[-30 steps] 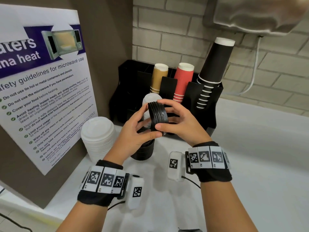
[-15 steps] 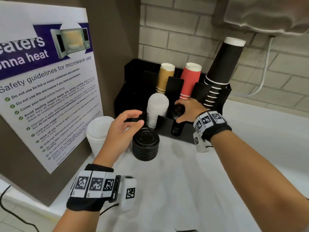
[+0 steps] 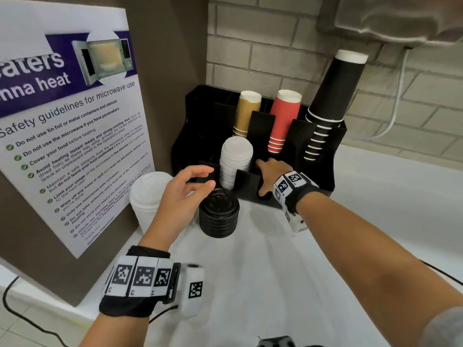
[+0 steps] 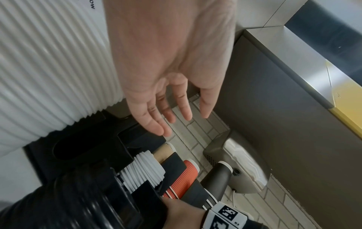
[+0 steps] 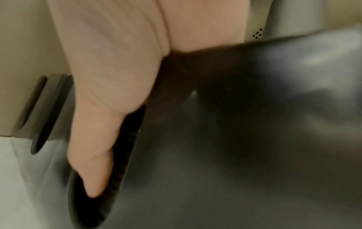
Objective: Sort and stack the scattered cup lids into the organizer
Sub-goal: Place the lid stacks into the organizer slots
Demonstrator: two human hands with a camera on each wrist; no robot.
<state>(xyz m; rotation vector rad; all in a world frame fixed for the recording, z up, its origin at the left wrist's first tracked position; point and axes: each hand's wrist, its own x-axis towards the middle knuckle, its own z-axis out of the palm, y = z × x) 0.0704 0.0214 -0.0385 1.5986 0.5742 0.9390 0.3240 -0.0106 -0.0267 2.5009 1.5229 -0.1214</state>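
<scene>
The black organizer [image 3: 323, 171] stands against the brick wall, with a stack of white lids [image 3: 235, 159] leaning in a front slot. My right hand [image 3: 263, 176] reaches into the slot just right of them. In the right wrist view its thumb [image 5: 94, 170] lies along the ribbed edge of a stack of black lids [image 5: 121, 162]; the other fingers are hidden. My left hand [image 3: 200, 179] hovers with relaxed, spread fingers over another stack of black lids [image 3: 219, 214] on the counter and holds nothing. A taller stack of white lids [image 3: 147, 196] stands left of it.
Tan [image 3: 246, 111], red [image 3: 284, 118] and tall black [image 3: 333, 96] cup stacks fill the organizer's back slots. A microwave safety poster [image 3: 70, 136] on a brown panel closes the left side. White counter [image 3: 325, 271] stretches to the right and front.
A second ago both hands held the black lids in front of me. The right hand has carried them into the organizer slot; the left has let go and hangs over the counter stack.
</scene>
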